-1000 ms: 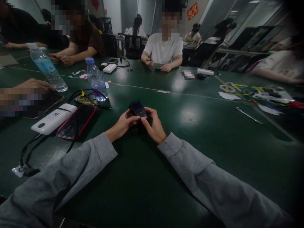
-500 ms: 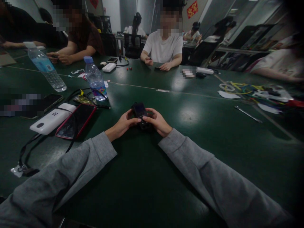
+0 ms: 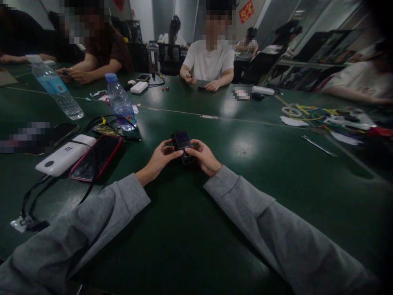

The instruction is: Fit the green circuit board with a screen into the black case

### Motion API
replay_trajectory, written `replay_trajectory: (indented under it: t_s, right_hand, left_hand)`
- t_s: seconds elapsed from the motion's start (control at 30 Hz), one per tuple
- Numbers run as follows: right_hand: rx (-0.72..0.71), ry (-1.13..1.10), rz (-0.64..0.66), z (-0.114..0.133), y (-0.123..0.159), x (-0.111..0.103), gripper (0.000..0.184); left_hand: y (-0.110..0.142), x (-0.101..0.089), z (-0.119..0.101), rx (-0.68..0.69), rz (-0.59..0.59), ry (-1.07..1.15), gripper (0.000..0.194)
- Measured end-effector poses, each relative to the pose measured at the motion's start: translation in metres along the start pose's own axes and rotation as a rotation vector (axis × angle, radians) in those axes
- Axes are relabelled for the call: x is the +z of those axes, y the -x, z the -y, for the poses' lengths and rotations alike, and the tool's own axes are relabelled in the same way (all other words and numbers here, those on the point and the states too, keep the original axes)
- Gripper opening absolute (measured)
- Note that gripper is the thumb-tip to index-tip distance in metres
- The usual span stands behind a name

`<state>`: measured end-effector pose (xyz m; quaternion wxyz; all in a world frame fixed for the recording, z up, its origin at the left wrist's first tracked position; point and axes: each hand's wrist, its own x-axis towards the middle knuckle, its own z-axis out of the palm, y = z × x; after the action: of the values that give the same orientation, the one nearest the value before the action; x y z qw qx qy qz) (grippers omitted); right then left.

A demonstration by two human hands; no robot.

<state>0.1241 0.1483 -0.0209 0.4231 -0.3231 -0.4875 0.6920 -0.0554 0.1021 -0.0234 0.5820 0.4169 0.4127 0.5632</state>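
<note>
Dark green surface (image 3: 184, 233) runs through a busy shared room in our head view, a black handheld (image 3: 181, 139) before us with its small screen turned up toward our eyes. We have our left hand (image 3: 159, 159) and right hand (image 3: 207, 159) clamped on it from either side, fingers closed about its edges and both thumbs lying over its lower front; whether its base touches the surface, we cannot tell. Done well, in our judgement, this hold lets the fingers at the sides bear the weight, leaves the screen uncovered and makes any thumb pressure light and even, so that the body does not tip.

Left of the handheld lie a red-edged phone (image 3: 98, 156) and, just past it, a white oblong unit (image 3: 66, 155); left of the handheld and farther from us stands a blue-capped bottle (image 3: 120, 100). Well to its right lies a wrench (image 3: 318, 146), near tangled cables (image 3: 342, 119). Across from the handheld we see a person in a white shirt (image 3: 209, 60), more people behind, and a red decoration (image 3: 246, 11).
</note>
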Motion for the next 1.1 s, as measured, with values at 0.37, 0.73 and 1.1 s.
replay_trajectory:
  t_s: [0.37, 0.73, 1.1]
  right_hand:
    - [0.011, 0.018, 0.0, 0.0023, 0.0014, 0.0007, 0.051]
    - [-0.017, 0.062, 0.02, 0.0044, 0.003, 0.0024, 0.047]
    - [0.02, 0.037, 0.061, 0.0036, 0.0016, -0.0009, 0.048]
  left_hand:
    - [-0.0008, -0.0022, -0.004, -0.06, 0.006, 0.071, 0.066]
    - [-0.0022, -0.0034, -0.0038, -0.05, 0.027, 0.103, 0.062]
    - [-0.0014, -0.0028, -0.0064, -0.087, 0.054, 0.139, 0.061]
